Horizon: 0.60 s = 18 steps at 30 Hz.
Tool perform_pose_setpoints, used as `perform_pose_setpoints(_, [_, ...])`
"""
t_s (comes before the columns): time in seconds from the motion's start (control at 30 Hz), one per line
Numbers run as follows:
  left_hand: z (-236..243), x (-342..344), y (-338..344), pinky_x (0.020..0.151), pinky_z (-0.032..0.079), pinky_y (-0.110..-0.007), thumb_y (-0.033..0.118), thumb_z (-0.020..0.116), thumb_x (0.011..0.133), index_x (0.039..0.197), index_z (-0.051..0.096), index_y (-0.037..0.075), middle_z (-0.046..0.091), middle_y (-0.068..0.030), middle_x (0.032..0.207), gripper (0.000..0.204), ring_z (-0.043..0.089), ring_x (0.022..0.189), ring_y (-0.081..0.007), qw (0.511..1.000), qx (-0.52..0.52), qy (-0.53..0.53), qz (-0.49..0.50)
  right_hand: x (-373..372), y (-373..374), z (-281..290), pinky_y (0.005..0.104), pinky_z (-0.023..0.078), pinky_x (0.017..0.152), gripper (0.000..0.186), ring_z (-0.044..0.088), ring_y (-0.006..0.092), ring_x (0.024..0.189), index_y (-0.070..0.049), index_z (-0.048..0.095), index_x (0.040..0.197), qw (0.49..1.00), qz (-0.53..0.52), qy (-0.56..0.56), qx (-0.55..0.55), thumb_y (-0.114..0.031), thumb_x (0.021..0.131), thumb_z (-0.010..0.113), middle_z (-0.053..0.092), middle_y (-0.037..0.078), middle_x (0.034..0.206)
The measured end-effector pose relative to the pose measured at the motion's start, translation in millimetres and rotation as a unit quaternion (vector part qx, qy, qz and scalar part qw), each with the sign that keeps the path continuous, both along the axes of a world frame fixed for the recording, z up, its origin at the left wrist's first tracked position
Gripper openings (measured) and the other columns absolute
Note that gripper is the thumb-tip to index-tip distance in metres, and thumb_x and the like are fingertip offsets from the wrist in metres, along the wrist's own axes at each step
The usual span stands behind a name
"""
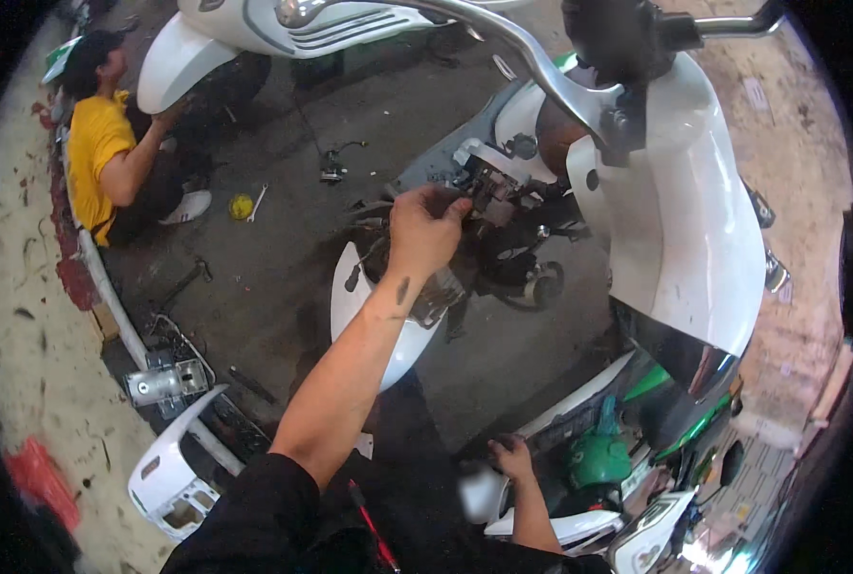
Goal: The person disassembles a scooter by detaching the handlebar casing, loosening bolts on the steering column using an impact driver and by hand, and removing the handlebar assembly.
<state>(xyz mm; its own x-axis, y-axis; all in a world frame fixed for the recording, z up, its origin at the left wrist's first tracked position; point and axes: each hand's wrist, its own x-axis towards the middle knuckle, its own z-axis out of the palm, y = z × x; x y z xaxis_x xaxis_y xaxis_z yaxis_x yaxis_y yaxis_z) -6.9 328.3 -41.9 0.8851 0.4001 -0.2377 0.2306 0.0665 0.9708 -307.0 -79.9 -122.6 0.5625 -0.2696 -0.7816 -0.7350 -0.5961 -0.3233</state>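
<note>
Reaching forward, our left hand curls at the mechanical assembly near the inner edge of the front shield; we cannot tell whether it pinches anything. Our right hand bends lower down, grip unclear.

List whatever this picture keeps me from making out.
All in the head view:
Left hand: whatever its fingers may grip, hidden by the hand itself.
Right hand: fingertips too small and dark to tell if holding anything.
Black handlebar centre: blurred.
Upper-left white panel: cut off by top edge.
</note>
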Motion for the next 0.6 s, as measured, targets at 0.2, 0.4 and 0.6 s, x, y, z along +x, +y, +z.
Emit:
perform_pose_setpoints(0.2, [-10.3, 5.7, -5.4, 0.065, 0.046, -0.030, 0.012, 0.070, 0.080, 0.088, 0.067, -0.005, 0.069, -0.0123, 0.079, 0.019, 0.060, 0.070, -0.0137, 0.999, 0.013, -0.018, -0.038, -32.6, 81.9, 11.8, 0.0291, 0.052, 0.070, 0.036, 0.065, 0.0171, 0.079, 0.007, 0.055, 0.112, 0.999, 0.027, -0.010, 0.038, -0.015, 0.085, 0.067, 0.067, 0.011, 0.090])
perform_pose_setpoints(0.4, [-34.2, 0.6, -3.1, 0.064, 0.047, -0.029, 0.017, 0.070, 0.083, 0.084, 0.067, -0.003, 0.068, -0.0103, 0.073, 0.020, 0.060, 0.065, -0.0145, 0.991, -0.084, -0.103, -0.025, -32.3, 141.7, 25.6, 0.0350, 0.048, 0.086, 0.050, 0.063, 0.0265, 0.099, 0.008, 0.056, 0.109, 0.988, -0.099, -0.015, 0.122, -0.033, 0.083, 0.069, 0.065, 0.019, 0.106])
perform_pose_setpoints(0.6, [-35.8, 8.0, -3.8, 0.070, 0.047, -0.025, 0.008, 0.068, 0.085, 0.115, 0.055, 0.000, 0.065, -0.0070, 0.088, 0.034, 0.060, 0.080, -0.0117, 0.974, -0.160, -0.159, 0.021, -47.7, 129.0, -2.4, 0.0286, 0.050, 0.071, 0.040, 0.064, 0.0160, 0.082, 0.008, 0.052, 0.114, 0.998, -0.005, -0.011, 0.057, -0.016, 0.086, 0.068, 0.066, 0.012, 0.092])
